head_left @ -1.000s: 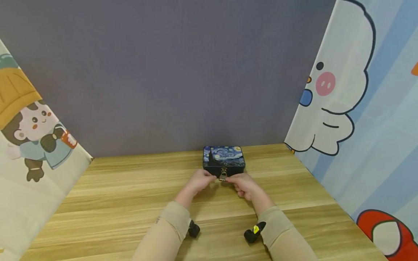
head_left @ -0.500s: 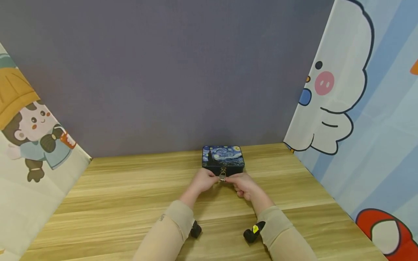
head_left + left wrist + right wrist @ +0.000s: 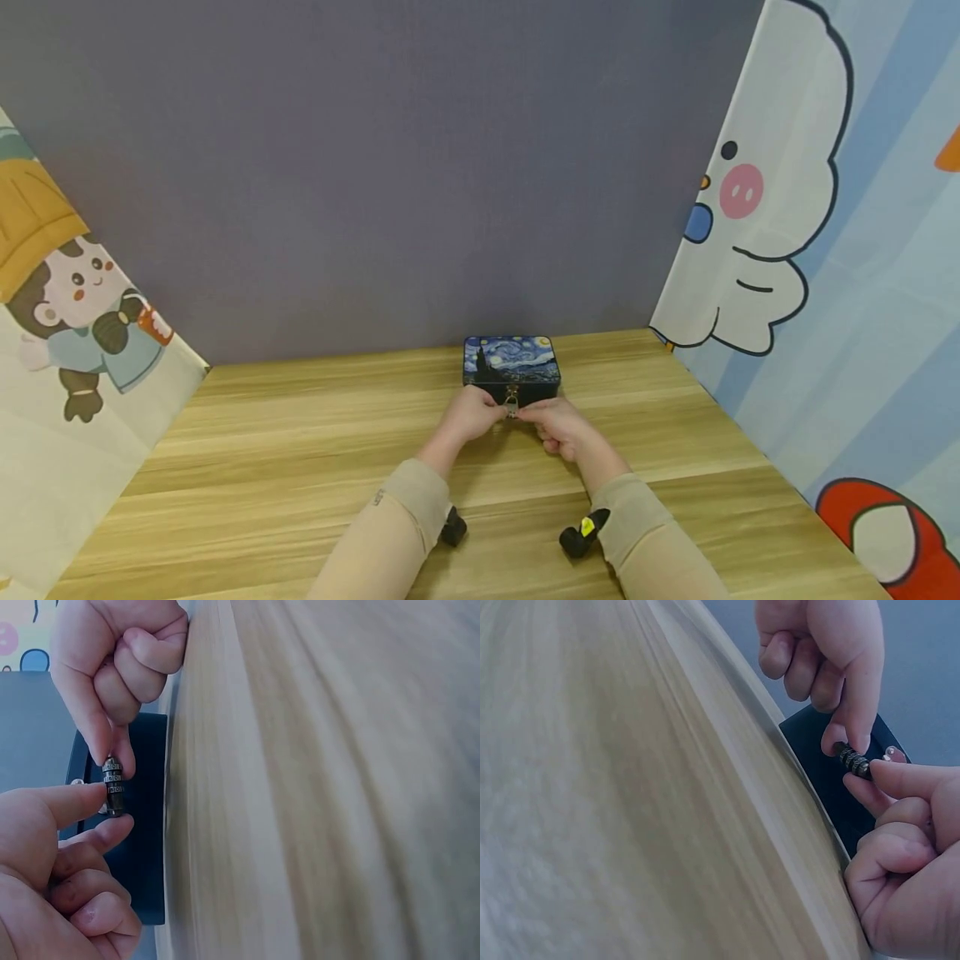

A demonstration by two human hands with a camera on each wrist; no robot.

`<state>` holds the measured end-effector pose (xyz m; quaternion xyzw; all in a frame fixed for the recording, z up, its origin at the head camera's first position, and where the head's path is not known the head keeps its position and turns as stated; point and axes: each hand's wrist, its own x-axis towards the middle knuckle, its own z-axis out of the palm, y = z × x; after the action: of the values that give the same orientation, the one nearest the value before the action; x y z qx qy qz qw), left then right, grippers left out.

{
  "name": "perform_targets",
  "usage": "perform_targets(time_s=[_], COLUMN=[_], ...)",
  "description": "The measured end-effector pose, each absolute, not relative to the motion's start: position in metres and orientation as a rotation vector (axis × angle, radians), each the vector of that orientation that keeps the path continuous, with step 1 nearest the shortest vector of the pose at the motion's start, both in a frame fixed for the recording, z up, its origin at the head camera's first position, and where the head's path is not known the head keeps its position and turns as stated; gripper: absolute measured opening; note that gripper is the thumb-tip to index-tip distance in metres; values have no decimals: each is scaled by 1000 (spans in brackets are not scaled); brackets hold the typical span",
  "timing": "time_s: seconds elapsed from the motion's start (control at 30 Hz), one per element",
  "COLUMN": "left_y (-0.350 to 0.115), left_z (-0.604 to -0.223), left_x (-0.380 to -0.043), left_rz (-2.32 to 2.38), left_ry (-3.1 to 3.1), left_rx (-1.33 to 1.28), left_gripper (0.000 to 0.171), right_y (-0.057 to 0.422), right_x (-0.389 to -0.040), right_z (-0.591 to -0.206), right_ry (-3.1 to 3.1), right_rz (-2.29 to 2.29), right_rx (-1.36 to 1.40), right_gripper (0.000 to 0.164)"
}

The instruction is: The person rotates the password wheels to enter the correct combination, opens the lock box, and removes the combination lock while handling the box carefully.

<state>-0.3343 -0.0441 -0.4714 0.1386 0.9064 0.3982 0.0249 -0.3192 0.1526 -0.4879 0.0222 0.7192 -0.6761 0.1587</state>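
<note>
A small combination padlock [image 3: 512, 407] hangs from the clasp [image 3: 512, 390] on the front of a dark box [image 3: 512, 360] with a swirling blue night-sky picture on its lid. Its number dials [image 3: 113, 778] face the left wrist camera. From the left, my left hand [image 3: 468, 415] pinches one end of the padlock between thumb and forefinger. My right hand [image 3: 561, 425] grips the opposite end the same way, its other fingers curled into the palm. In the right wrist view, the padlock [image 3: 853, 760] sits between both sets of fingertips. The lid is closed.
The box stands at the back of a wood-grain table [image 3: 315, 467], close to a grey upright panel [image 3: 420, 183]. Cartoon-printed sheets [image 3: 885, 333] flank the table on both sides. Black wrist-worn devices [image 3: 577, 542] show at the beige sleeves.
My left hand has shifted slightly right, closing the small gap to the padlock, and now pinches it. The right hand has kept its hold, and the box stays in place.
</note>
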Motion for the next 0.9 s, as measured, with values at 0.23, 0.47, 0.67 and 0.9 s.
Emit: perform_targets(time_s=[0.23, 0.47, 0.67, 0.9], left_y=[-41, -40, -39, -37], left_z=[-465, -462, -461, -462], left_x=[-330, -328, -327, -326], left_rz=[1223, 1196, 1204, 1221], left_ry=[2803, 2824, 2826, 2824], left_rx=[414, 418, 404, 389], left_gripper=[56, 56, 56, 56], right_y=[153, 154, 154, 154], right_x=[-318, -320, -320, -320], right_z=[-489, -490, -490, -489], right_ry=[2060, 2068, 2054, 2057], right_rz=[-1938, -1926, -1931, -1928], right_rx=[69, 71, 73, 82], right_gripper=[27, 31, 31, 27])
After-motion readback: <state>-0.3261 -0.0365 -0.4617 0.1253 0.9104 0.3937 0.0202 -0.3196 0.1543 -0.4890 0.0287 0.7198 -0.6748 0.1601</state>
